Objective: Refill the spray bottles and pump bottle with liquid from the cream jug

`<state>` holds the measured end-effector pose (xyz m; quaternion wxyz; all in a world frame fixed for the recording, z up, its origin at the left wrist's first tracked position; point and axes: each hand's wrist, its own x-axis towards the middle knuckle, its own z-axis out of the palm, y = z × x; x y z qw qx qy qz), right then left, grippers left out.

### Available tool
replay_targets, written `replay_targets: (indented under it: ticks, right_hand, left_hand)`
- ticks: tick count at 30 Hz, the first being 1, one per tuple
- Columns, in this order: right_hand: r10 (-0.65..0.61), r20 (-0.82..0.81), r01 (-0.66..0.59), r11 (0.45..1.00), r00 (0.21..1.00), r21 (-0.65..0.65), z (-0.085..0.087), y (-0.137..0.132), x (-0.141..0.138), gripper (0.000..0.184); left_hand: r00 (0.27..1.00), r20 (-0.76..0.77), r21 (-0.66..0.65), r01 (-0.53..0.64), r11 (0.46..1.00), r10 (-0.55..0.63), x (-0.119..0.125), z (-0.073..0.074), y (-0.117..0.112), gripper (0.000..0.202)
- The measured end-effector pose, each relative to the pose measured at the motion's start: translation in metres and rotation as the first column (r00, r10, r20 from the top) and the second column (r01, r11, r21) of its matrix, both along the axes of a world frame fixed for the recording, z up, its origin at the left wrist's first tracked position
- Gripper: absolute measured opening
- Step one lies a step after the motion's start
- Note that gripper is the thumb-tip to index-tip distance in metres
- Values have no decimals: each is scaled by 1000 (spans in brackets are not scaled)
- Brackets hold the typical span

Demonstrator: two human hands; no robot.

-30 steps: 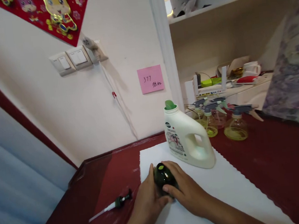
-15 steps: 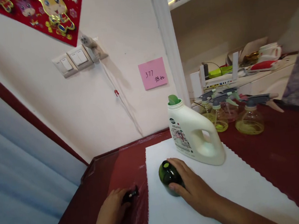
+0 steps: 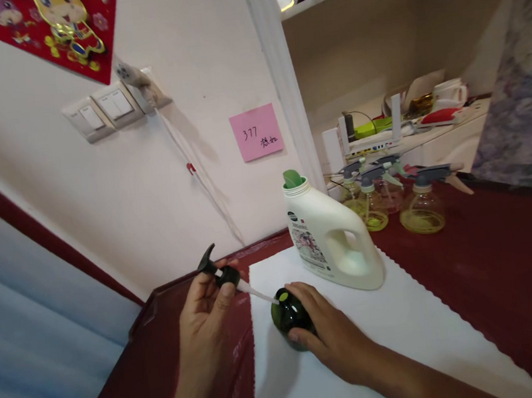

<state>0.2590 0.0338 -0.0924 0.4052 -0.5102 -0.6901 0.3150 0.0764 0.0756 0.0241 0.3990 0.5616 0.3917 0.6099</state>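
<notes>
Between its thumb and fingers, my left hand [image 3: 206,313] grips a black pump head [image 3: 228,275] with a pale dip tube [image 3: 255,290]. The tube slants down to the right, its tip at the mouth of a dark green bottle [image 3: 289,318]; I cannot tell whether the tip is inside. My right hand [image 3: 330,331] is wrapped around the bottle's right side, holding it upright on a white sheet [image 3: 285,380]. Just behind stands a pale green jug [image 3: 331,236] with a handle and a green spout at its uncapped neck.
Several clear spray bottles [image 3: 421,208] with grey triggers stand at the right on the dark red table [image 3: 482,265]. A white router [image 3: 369,147] sits behind them near a shelf. The wall holds a pink note [image 3: 256,132] and a cable [image 3: 208,192]. A blue curtain [image 3: 35,312] hangs at left.
My left hand has lifted the pump up from the red table, and its tube now reaches the bottle's mouth. My right hand still holds the bottle. The view has shifted slightly right.
</notes>
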Motion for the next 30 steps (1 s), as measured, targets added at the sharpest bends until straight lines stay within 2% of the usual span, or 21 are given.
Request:
replay_targets:
  ticks: [4, 9, 12, 15, 20, 22, 25, 30]
  right_hand:
    - [-10, 10, 11, 1000, 1000, -20, 4, 0, 0, 71]
    - [-10, 9, 10, 999, 1000, -37, 8, -1, 2, 73]
    - [-10, -4, 10, 999, 1000, -33, 9, -2, 3, 73]
    - [-12, -12, 12, 1000, 1000, -25, 10, -1, 3, 73]
    - [-10, 2, 10, 1000, 1000, -20, 13, 1, 2, 74]
    - [-5, 14, 5, 1000, 1000, -26, 14, 1, 3, 74]
    - [-2, 35, 3, 999, 999, -44, 16, 1, 3, 76]
    - [-3, 42, 5, 999, 999, -49, 16, -1, 3, 76]
  left_hand:
    - [1000, 10, 27, 25, 999, -26, 19, -1, 4, 36]
    - [1000, 17, 64, -22, 998, 21, 22, 12, 4, 37]
    - [1000, -3, 84, -18, 996, 18, 24, 12, 6, 34]
    - [999, -23, 44, 28, 999, -27, 28, -4, 9, 32]
    - [992, -79, -66, 95, 993, -100, 30, -47, 12, 32]
    - [989, -81, -95, 119, 988, -127, 28, -60, 11, 34]
    - [988, -93, -90, 113, 990, -121, 26, -65, 10, 37]
    - [987, -104, -93, 114, 989, -123, 27, -63, 10, 36]
